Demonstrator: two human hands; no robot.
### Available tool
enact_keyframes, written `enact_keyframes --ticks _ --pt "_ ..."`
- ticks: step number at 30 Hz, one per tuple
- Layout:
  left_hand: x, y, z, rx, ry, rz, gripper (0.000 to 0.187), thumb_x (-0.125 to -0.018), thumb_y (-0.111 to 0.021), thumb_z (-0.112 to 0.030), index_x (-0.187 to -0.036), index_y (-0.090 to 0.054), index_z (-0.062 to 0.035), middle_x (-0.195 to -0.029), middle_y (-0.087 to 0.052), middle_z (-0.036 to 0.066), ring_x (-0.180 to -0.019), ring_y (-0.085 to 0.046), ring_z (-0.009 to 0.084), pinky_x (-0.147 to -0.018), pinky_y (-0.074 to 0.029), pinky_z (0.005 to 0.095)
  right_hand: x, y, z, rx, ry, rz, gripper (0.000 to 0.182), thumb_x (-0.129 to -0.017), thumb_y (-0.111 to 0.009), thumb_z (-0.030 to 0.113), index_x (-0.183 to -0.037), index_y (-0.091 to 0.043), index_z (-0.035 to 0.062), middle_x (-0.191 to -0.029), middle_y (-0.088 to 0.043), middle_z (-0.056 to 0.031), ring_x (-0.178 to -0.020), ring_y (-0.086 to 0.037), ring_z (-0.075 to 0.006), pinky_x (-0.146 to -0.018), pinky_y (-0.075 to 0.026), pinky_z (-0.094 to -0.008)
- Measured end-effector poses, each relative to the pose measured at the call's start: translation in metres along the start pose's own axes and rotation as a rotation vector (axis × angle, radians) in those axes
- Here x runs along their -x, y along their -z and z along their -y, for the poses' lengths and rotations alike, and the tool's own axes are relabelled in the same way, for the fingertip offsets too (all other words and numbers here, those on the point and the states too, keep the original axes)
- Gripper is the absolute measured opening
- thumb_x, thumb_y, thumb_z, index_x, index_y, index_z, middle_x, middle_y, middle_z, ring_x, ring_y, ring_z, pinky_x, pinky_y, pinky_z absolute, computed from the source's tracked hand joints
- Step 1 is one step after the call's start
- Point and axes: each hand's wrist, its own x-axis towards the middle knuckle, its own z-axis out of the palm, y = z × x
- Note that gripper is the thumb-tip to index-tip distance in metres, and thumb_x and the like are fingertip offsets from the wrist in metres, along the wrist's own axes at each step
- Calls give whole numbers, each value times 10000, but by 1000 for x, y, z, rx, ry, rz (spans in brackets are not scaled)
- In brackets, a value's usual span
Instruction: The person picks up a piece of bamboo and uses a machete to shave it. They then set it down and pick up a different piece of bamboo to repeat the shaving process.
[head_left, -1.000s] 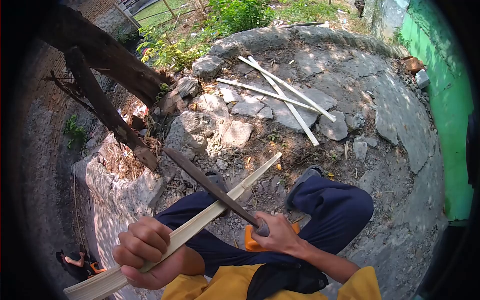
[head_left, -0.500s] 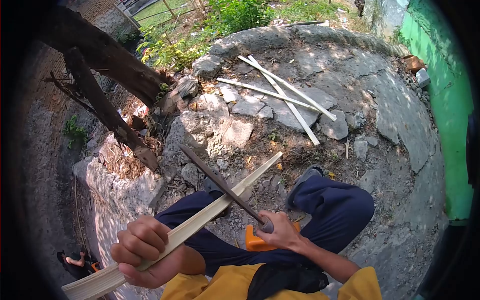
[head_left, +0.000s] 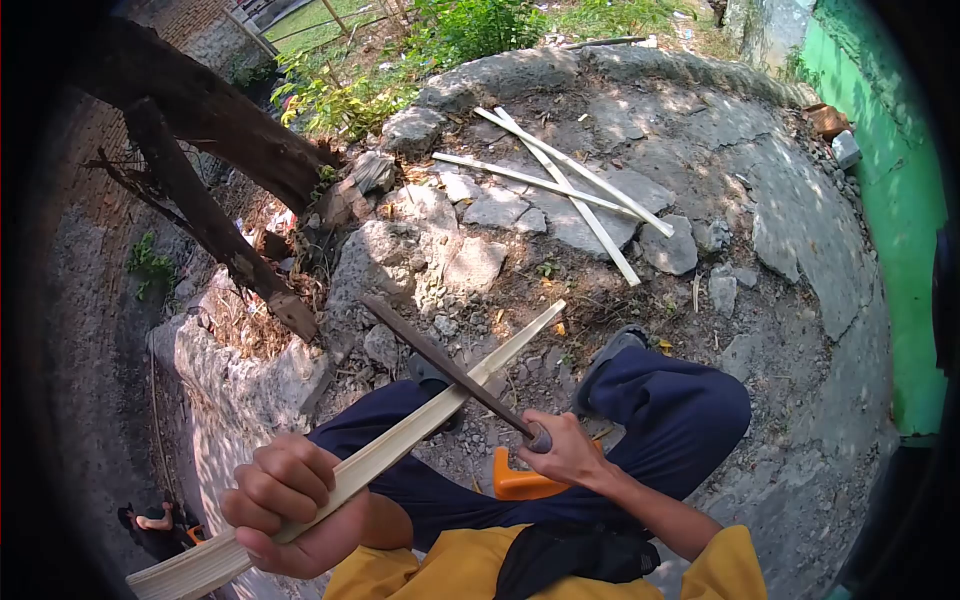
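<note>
My left hand [head_left: 285,505] is wrapped round the lower part of a long pale wooden strip [head_left: 410,430], which slants up and away between my legs. My right hand [head_left: 567,452] grips the handle of a long, dark-bladed knife [head_left: 430,350]. The blade lies across the strip's upper half, pointing up and to the left, and overlaps it in this view. An orange plastic object [head_left: 520,480] shows just below my right hand, partly hidden by my leg.
Several pale wooden strips [head_left: 570,190] lie crossed on the broken concrete ahead. Dark tree trunks [head_left: 220,115] and rubble stand at the left, with a green wall [head_left: 900,220] at the right. Part of another person [head_left: 155,535] shows at the lower left edge.
My right hand and the knife have shifted slightly up and to the right, and the blade has turned a little. My left hand keeps its hold on the strip.
</note>
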Motion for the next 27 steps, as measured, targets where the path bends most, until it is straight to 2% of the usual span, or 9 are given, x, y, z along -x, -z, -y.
enact_keyframes --ticks 8,10,14,17,19,20,21,23,27 --pt "0 1 1 -16 -6 -37 388 -1001 -487 -252 -675 -295 -167 -458 -336 -29 -364 -265 51 -335 -222 198 6 3 25 -65 -127 -25 260 -767 -706 152 -935 -601 -16 -621 -588 -178 -537 -589 -288 -586 -467 -393" --pt "1 2 0 -27 -1 -40 387 -1002 -485 -254 -676 -295 -168 -459 -336 -29 -365 -266 51 -335 -223 197 12 -5 27 -18 69 -9 251 -768 -706 149 -930 -604 -14 -610 -584 -160 -521 -557 -284 -583 -466 -392" --pt "-3 2 0 28 40 49 361 -1021 -447 -232 -700 -294 -176 -484 -275 -38 -399 -228 60 -391 -205 231 -2 -9 -15 -41 78 -33 256 -769 -701 150 -940 -600 -12 -583 -560 -153 -488 -520 -285 -572 -475 -396" --pt "-4 8 2 3 42 27 350 -1022 -448 -233 -710 -300 -174 -487 -277 -40 -405 -225 62 -394 -213 228 -13 -2 -47 54 27 -132 320 -795 -703 212 -973 -616 -39 -617 -592 -198 -527 -605 -342 -552 -469 -389" --pt "-4 10 2 -34 32 -56 382 -1017 -473 -276 -690 -308 -168 -463 -328 -26 -372 -251 64 -356 -217 233 -14 -1 -54 -253 -347 11 259 -839 -663 204 -914 -594 -34 -590 -586 -107 -523 -605 -219 -518 -461 -349" --pt "-6 9 4 -50 49 -88 376 -1026 -456 -282 -700 -309 -166 -473 -316 -25 -382 -245 66 -363 -221 233 -16 1 -56 -477 -365 128 157 -875 -621 158 -889 -552 18 -603 -525 -4 -529 -546 -122 -486 -443 -318" --pt "-8 9 5 -69 65 -123 371 -1036 -439 -289 -710 -310 -165 -484 -304 -24 -391 -238 68 -371 -226 234 -16 0 -56 -472 -359 135 157 -875 -621 158 -889 -552 18 -603 -525 -4 -529 -546 -122 -486 -443 -318" --pt "-18 12 10 -74 102 -173 424 -1064 -400 -382 -714 -297 -167 -517 -250 -26 -418 -209 83 -384 -211 244 -16 -3 -52 -1095 -513 214 74 -894 -582 100 -894 -512 77 -619 -439 10 -493 -447 -92 -461 -391 -266" --pt "-36 32 22 -167 177 -462 540 -1042 -382 -564 -688 -243 -180 -552 -184 -37 -448 -163 87 -397 -148 261 -18 2 -68 -1499 -508 424 75 -941 -512 160 -903 -469 112 -612 -431 18 -498 -463 -104 -520 -426 -274"
